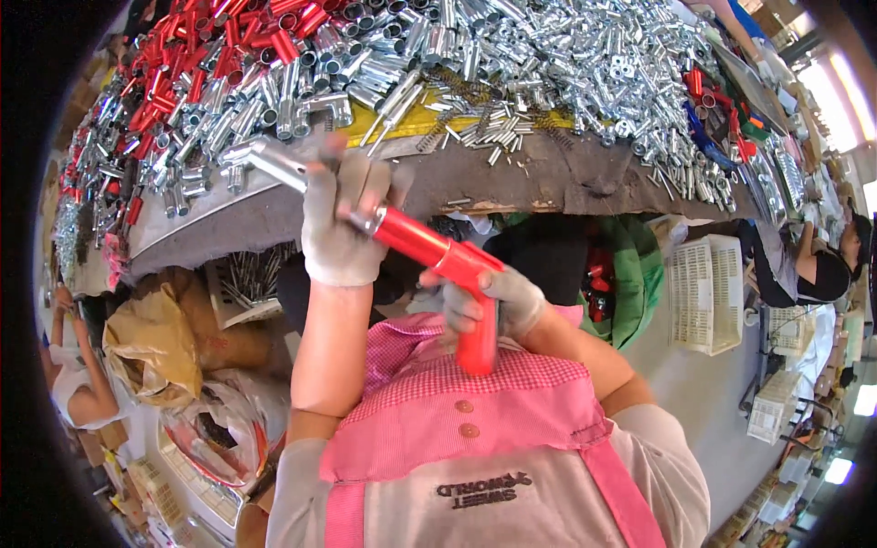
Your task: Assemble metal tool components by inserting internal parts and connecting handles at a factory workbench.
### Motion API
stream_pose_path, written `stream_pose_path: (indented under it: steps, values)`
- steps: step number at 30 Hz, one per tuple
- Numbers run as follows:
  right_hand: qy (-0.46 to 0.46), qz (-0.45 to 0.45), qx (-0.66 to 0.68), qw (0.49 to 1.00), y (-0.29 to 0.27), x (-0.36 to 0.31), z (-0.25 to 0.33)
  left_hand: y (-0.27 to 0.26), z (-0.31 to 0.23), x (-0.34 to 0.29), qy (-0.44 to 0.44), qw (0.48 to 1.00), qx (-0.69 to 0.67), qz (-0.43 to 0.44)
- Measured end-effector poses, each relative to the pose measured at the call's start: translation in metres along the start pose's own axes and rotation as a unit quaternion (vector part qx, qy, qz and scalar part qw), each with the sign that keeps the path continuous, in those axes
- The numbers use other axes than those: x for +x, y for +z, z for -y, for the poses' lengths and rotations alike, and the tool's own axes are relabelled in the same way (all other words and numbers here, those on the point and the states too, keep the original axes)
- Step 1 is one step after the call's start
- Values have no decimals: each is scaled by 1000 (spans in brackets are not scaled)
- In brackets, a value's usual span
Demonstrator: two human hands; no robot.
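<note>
Cloth, brown-grey and worn, point(516, 178) forms the table's front edge, a strip below heaped silver metal parts point(585, 82); grey floor point(699, 393) stretches away rightward. Underneath, a white plastic crate point(219, 306) holds thin metal rods point(248, 277), and a green fabric bag point(642, 279) contains red pieces point(598, 283). Before the pink apron point(411, 402), the right hand point(517, 300) grips a red, gun-shaped metal tool point(425, 242), barrel slanting up-left toward the heap, handle downward. The blurred left hand point(340, 228) closes round a bent silver tube point(277, 164) roughly in line with the barrel; I can't tell whether they join.
</note>
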State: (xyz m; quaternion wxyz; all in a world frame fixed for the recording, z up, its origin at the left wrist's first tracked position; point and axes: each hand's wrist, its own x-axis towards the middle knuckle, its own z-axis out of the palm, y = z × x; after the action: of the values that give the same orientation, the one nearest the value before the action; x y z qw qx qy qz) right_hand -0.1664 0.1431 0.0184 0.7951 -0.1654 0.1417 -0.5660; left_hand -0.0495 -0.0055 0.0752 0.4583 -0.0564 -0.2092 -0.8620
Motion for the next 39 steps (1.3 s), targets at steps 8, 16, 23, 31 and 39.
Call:
stream_pose_path:
  steps: [8, 16, 23, 31, 39]
  values:
    - [-49, -47, -765, 640, 5, -5, 44, -46, 21, -12, -86, 950, 99, -283]
    - [-175, -455, -854, 181, -100, -67, 226, -39, 26, -38, -160, 953, 196, -169]
    - [-308, -403, -823, 255, -53, -56, 215, -45, 25, -55, -253, 891, 376, 12]
    - [-155, -72, -694, 700, 38, 0, 139, -42, 14, -46, -308, 858, 408, 48]
    - [16, -142, -694, 705, 53, 45, 124, -56, -8, -53, -219, 852, 475, 29]
